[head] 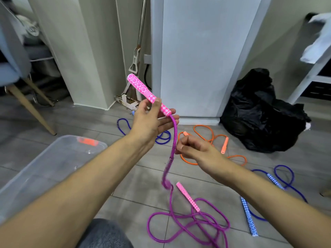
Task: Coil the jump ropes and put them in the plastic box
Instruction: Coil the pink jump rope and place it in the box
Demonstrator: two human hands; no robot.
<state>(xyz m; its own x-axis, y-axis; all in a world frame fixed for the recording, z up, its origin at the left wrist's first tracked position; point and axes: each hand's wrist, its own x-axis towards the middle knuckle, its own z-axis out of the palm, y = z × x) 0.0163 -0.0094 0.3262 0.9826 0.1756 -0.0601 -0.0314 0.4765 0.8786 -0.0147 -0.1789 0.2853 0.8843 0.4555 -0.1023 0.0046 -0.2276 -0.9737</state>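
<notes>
Purple cord point(173, 140), limp and light, is dangling from the pink handle point(141, 88) the left hand point(152, 120) is pinching; the right hand point(193, 147) is pinching it lower, while its slack is lying tangled on the floor beside the plastic box point(44, 167).

Plastic box point(44, 169) sits left on floor point(143, 178). Held rope point(172, 149) hangs centre between both hands; its loose loops lie below. Another rope point(211, 140) lies behind right hand point(195, 149); bag point(263, 111) far right.
</notes>
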